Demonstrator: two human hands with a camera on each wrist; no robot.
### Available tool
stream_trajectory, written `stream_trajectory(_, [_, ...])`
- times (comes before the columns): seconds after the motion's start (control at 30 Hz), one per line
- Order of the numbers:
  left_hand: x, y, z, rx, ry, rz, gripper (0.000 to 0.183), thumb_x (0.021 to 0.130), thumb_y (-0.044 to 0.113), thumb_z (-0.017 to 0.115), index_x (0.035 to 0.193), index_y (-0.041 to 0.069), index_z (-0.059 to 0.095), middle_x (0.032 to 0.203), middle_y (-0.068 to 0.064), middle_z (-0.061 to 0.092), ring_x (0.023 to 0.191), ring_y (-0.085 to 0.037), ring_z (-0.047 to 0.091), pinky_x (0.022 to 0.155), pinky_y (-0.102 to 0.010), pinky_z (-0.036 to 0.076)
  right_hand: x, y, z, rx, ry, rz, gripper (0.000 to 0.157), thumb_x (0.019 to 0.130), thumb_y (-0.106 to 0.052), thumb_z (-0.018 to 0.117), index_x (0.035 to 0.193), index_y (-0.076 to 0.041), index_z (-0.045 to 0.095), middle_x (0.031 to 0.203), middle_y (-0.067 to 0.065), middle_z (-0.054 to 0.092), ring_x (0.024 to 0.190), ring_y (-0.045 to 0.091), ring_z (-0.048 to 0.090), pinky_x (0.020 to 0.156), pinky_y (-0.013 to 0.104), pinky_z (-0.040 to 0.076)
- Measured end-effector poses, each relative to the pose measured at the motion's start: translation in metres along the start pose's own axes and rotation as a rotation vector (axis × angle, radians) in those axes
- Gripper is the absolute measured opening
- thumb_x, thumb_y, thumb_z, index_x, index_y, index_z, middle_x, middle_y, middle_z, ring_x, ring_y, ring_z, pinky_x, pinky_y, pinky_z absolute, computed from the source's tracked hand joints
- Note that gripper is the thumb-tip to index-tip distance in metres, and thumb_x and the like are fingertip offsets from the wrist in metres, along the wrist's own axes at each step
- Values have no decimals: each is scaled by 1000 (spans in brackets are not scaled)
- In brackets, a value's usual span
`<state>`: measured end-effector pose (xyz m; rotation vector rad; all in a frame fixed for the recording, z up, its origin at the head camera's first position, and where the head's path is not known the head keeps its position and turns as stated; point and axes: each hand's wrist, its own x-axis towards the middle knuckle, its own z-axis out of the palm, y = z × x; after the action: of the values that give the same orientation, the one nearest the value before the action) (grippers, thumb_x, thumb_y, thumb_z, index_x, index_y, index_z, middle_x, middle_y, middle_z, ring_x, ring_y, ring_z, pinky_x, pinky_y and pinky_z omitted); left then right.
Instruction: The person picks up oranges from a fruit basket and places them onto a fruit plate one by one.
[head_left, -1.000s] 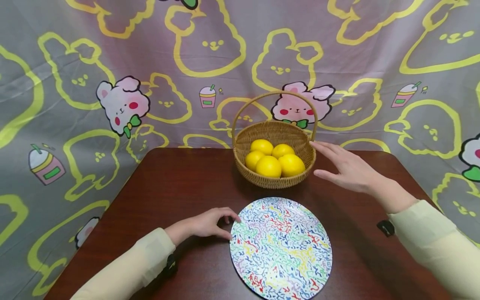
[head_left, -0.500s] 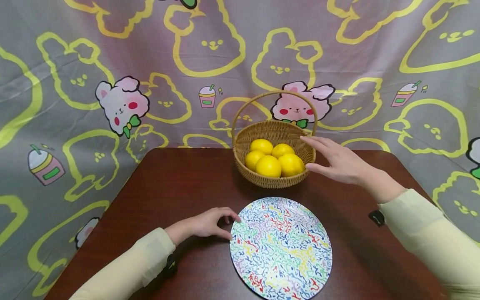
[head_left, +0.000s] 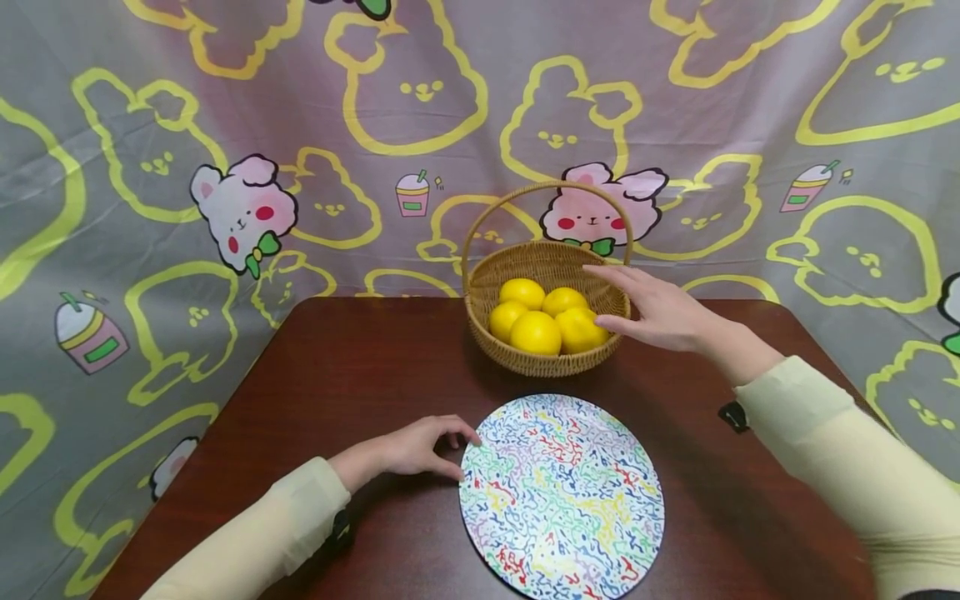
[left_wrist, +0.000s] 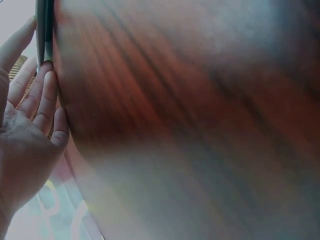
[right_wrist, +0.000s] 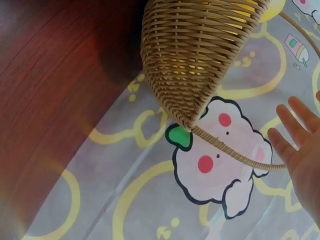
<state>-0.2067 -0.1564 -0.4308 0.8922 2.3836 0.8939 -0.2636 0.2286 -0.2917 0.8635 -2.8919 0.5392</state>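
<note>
My right hand [head_left: 660, 312] reaches over the right rim of a wicker basket [head_left: 540, 363], its fingers extended above the yellow lemons [head_left: 536, 333] inside. In the right wrist view the basket's woven side [right_wrist: 190, 55] fills the top, with the right hand [right_wrist: 305, 155] at the right edge, holding nothing. My left hand [head_left: 420, 446] rests on the table at the left side of a round, colourfully speckled board [head_left: 562, 492]. Its thumb and fingertips touch the board's rim. The left wrist view has the left hand [left_wrist: 30, 115] against the board's thin edge [left_wrist: 45, 30].
Both stand on a dark red-brown wooden table [head_left: 360, 358]. The basket's tall arched handle [head_left: 551, 185] rises over the fruit, close to the right hand. A grey cloth [head_left: 300, 83] with yellow outlines and bunny prints hangs behind and at both sides.
My right hand has moved left, from beside the basket's right rim to above the lemons. The left hand and the round board have stayed where they were.
</note>
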Motion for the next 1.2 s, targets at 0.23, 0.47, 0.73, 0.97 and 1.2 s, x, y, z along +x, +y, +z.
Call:
stream_trajectory(0.23, [0,0,0,-2,2,-5,43,81,28,81,119,21,64,110,12,57,97,-12,52,86,-30,43,11,4,8,49,-20,-6,72,93,-54,55,154,-28,26,155,11,28,137,38,30,102,66,25])
stream_trajectory(0.47, [1,2,0,3,-1,-20,43,81,28,81,120,22,64,110,12,57,98,-12,51,87,-31,43,19,10,15,89,-27,10,72,93,-55,55,153,-28,28,146,12,42,132,36,37,102,65,26])
stream_trajectory(0.73, [0,0,0,6,0,-14,42,81,27,81,120,21,64,111,13,57,98,-12,52,87,-31,43,34,8,23,133,-32,-6,70,94,-56,52,152,-23,32,150,10,38,133,36,37,104,62,25])
stream_trajectory(0.97, [1,0,0,1,-4,-11,42,82,28,81,120,22,64,110,13,57,97,-12,52,87,-31,43,46,4,32,208,-24,-26,68,95,-53,52,151,-18,35,144,12,46,127,34,44,102,59,30])
stream_trajectory(1.2, [1,0,0,3,-8,-9,42,81,28,81,120,21,64,111,13,58,97,-12,52,87,-31,43,55,-1,43,286,-40,-63,66,96,-50,53,150,-17,35,140,12,49,123,31,49,100,56,35])
